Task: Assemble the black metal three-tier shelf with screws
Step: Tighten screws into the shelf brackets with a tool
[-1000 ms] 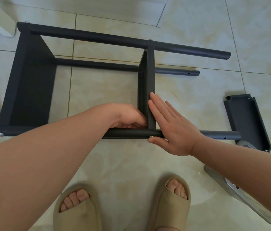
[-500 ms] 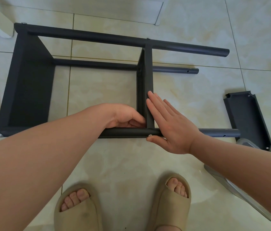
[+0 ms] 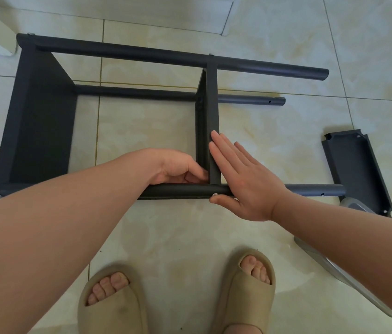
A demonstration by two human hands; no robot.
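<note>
Head view: black metal shelf frame (image 3: 40,116) lies sideways on beige tiled floor (image 3: 166,237). My right hand (image 3: 243,179) flat, fingers straight against its middle panel (image 3: 213,104), thumb under near tube (image 3: 178,190). My left hand (image 3: 175,167) curled in that corner; cannot tell whether it grips anything.

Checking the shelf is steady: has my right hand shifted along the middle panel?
No. The right hand stays flat against the middle panel, thumb beside the same screw.

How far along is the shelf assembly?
Done: end tier screwed onto the poles. In hand: middle tier, right hand flat against it, left hand curled at its near-pole joint beside a screw. Left: the third tier, loose on the floor; pole-end holes empty.
</note>
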